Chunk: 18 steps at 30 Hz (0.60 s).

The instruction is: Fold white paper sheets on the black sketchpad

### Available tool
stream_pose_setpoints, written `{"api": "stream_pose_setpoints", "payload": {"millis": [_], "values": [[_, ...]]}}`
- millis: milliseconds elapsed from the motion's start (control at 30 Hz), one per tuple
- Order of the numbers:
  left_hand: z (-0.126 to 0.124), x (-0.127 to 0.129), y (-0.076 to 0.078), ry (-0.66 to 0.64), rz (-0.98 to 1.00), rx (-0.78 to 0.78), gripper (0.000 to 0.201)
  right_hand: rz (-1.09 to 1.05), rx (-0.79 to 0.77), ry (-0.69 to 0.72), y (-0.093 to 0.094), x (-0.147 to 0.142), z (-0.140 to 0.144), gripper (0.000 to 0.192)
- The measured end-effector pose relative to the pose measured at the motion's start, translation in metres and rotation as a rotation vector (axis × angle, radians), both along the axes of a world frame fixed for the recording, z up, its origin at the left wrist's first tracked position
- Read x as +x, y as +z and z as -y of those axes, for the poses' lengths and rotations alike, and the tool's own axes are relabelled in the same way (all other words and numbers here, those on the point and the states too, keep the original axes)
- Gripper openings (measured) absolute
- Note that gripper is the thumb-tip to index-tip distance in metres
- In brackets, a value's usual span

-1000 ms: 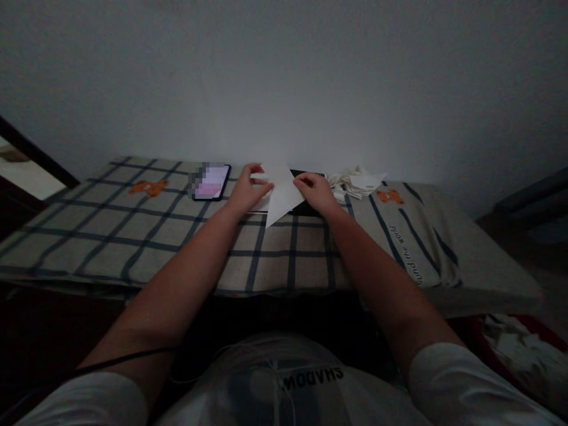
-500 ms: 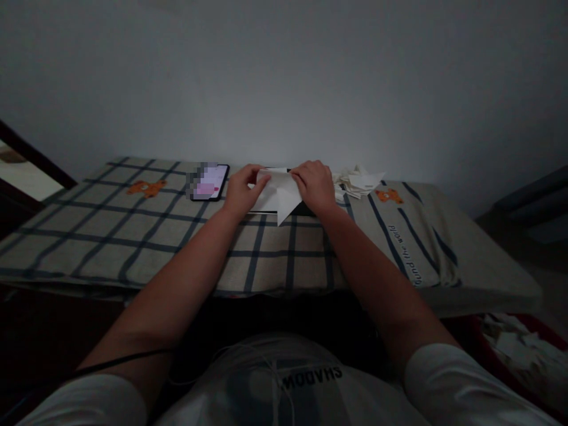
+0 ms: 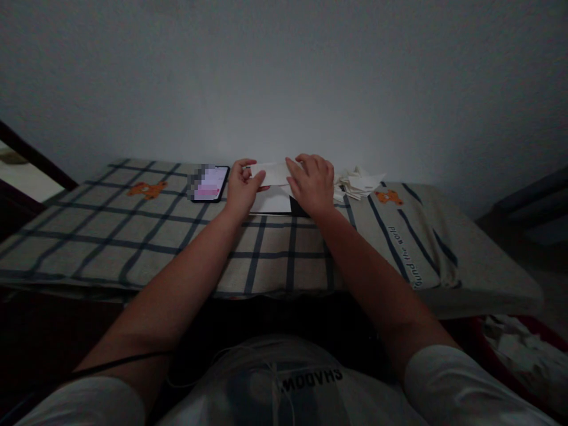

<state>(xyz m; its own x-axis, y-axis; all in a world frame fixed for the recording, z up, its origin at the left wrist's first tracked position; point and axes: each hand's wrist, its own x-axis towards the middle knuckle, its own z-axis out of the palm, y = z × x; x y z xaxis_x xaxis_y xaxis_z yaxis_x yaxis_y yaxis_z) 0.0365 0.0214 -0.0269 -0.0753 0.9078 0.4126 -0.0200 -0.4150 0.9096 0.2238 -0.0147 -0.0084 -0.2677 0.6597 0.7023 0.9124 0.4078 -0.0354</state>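
Note:
A folded strip of white paper (image 3: 271, 174) is held up between my two hands, over a flat pad. My left hand (image 3: 242, 186) pinches its left end, thumb in front and fingers behind. At the right end, the index finger and thumb of my right hand (image 3: 313, 182) touch the strip's edge, while the other fingers are loosely spread. Beneath lies a white sheet (image 3: 270, 202) on a dark flat board (image 3: 299, 208), partly covered by my hands.
A phone (image 3: 208, 183) with a lit screen lies left of my hands. To the right is a pile of folded white papers (image 3: 358, 182). Checked cloth (image 3: 177, 236) covers the surface, against a plain wall (image 3: 284, 77). A red container (image 3: 477, 331) of paper pieces stands low at right.
The paper's pointed flap, which hung down toward me, no longer shows; the paper is now a narrow strip. My right hand's fingers have spread and its hold has loosened.

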Motion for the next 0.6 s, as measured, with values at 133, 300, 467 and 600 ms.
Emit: {"api": "stream_pose_setpoints", "payload": {"millis": [133, 300, 467, 600], "values": [[0.001, 0.000, 0.001, -0.049, 0.015, -0.060, 0.037, -0.027, -0.013, -0.023, -0.004, 0.002, -0.003, 0.033], [-0.002, 0.000, -0.004, -0.058, -0.077, -0.065, 0.032, -0.076, -0.038, 0.002, -0.009, 0.005, -0.009, 0.033], [-0.007, -0.003, -0.012, -0.065, -0.177, -0.018, 0.028, -0.041, -0.070, 0.001, -0.009, 0.007, -0.010, 0.033], [-0.009, -0.003, -0.013, -0.046, -0.173, -0.042, 0.029, -0.049, -0.073, 0.015, -0.008, 0.008, -0.009, 0.030]]}}
